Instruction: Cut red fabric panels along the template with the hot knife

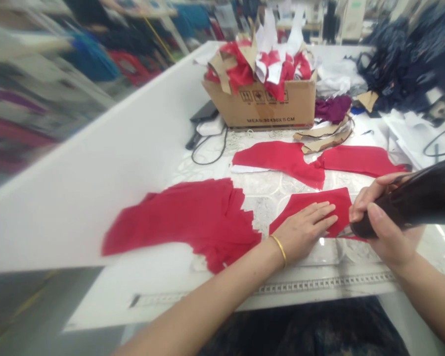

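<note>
My left hand [304, 230] lies flat on a piece of red fabric [315, 207], pressing it onto the table and holding nothing. A gold bangle [279, 249] circles that wrist. My right hand [383, 217] grips a dark glossy handheld power tool [411, 202], whose narrow end reaches the fabric's lower edge. A larger red fabric piece with a jagged edge [181, 222] lies to the left. Two further red cut pieces [278, 160] [359, 160] lie beyond my hands.
A cardboard box [263, 109] overflows with red, white and tan scraps. Near it are a black cable [207, 153], purple cloth [333, 109], tan strips [326, 136], and a dark cloth pile [404, 64]. A tall white board [96, 163] stands at the table's left. A measuring strip [326, 284] runs along the front edge.
</note>
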{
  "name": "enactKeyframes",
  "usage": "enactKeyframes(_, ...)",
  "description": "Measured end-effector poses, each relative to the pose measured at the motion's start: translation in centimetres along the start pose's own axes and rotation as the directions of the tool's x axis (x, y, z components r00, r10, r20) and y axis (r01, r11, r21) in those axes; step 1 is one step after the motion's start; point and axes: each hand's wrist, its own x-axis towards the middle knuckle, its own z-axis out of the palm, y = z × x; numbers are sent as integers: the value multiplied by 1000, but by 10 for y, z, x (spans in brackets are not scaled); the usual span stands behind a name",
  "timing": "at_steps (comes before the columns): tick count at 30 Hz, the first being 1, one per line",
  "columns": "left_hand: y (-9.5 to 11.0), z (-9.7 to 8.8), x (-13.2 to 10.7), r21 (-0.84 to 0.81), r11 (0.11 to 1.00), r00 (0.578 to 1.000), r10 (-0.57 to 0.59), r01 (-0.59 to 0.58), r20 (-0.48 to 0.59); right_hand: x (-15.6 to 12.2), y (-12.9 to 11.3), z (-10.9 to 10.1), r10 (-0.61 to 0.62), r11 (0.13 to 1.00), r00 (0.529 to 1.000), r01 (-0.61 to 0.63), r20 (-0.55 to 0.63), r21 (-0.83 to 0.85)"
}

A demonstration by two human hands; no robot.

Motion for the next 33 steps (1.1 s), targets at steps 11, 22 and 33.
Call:
enactKeyframes(11,4,-2,8,-69,996,998,59,-57,29,1,-7,-9,7,1000,1000,-7,17,22)
enactKeyframes(22,7,11,15,-81,994,993,86,-80,83,-2,-11,-28,31,999,997,-34,-73,-40)
enactKeyframes(33,10,3,14,-68,998,984,26,-14,175,-1,-22,-48,92,996,995,-93,-42,-18)
